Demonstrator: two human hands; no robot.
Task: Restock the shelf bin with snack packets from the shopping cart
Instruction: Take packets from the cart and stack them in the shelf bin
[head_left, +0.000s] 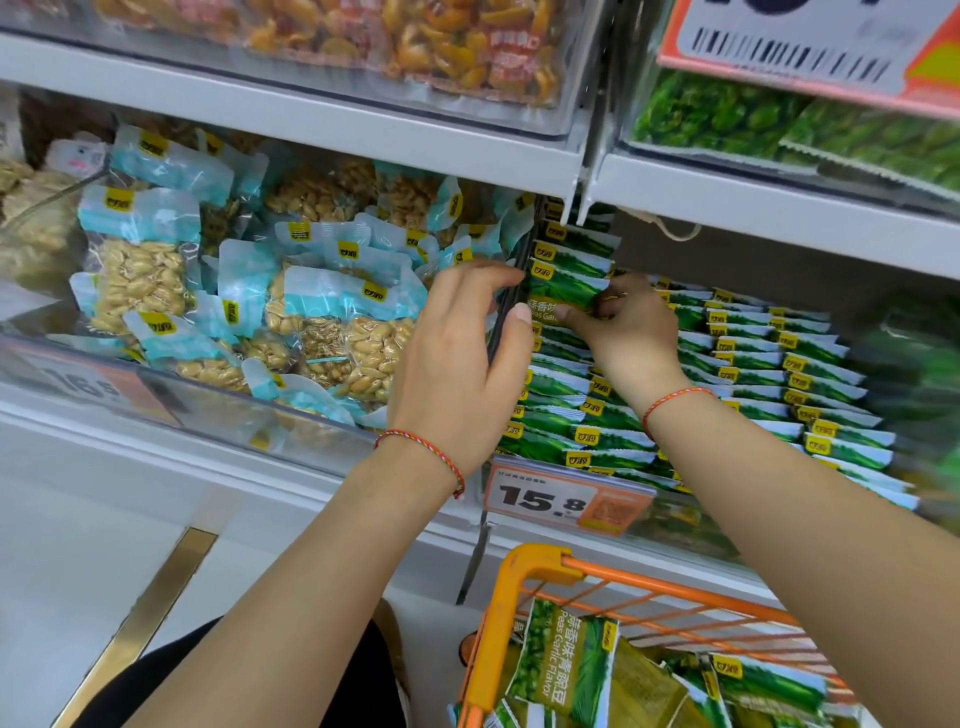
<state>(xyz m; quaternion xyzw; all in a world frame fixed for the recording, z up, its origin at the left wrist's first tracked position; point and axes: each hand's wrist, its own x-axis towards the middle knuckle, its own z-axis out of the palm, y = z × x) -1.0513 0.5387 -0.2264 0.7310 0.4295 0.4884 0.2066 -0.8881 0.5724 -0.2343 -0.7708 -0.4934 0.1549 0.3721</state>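
Observation:
A green snack packet (563, 293) of garlic peas stands at the back left of the shelf bin (691, 512). My left hand (457, 358) and my right hand (623, 327) both pinch it, left on its left edge, right on its lower right. The bin holds several rows of the same green packets (753, 374), laid overlapping. Below, the orange shopping cart (519, 571) holds more green pea packets (566, 670), one standing upright.
A clear bin of peanut packets (291, 312) sits to the left, behind a dark divider (506, 312). An orange price tag reading 15.8 (569, 501) hangs on the pea bin's front. Shelves above hold orange snacks (441, 47) and green snacks (753, 124).

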